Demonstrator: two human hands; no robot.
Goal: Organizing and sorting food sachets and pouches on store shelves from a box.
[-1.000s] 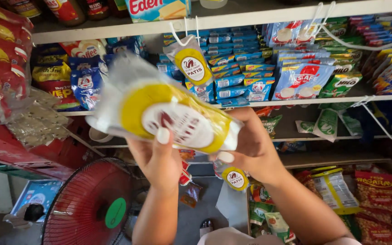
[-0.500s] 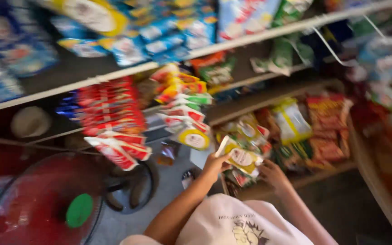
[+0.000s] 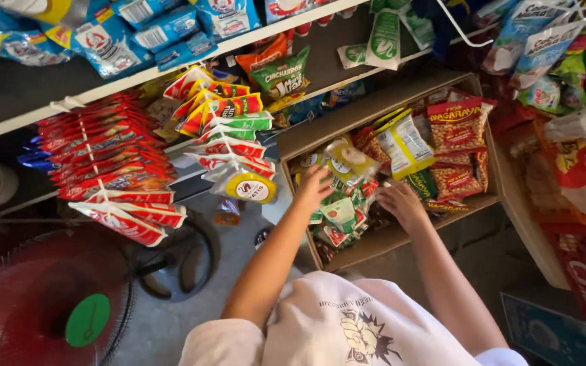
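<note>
a person's left hand closes around a clear packet with a yellow label, holding it just above the cardboard box at centre frame. the right hand rests flat, fingers spread, on the green and white packets lying in the box; whether it grips anything cannot be told. judging by the scene, the packet is at the box but not yet set down, and the box already looks largely filled. two red bags of nuts stand at its far right, one above the other, and one more yellow-and-clear packet stands beside them. left of the box, two hanging strips of red sachets fill mid-left frame, and one red fan sits at lower left.
</note>
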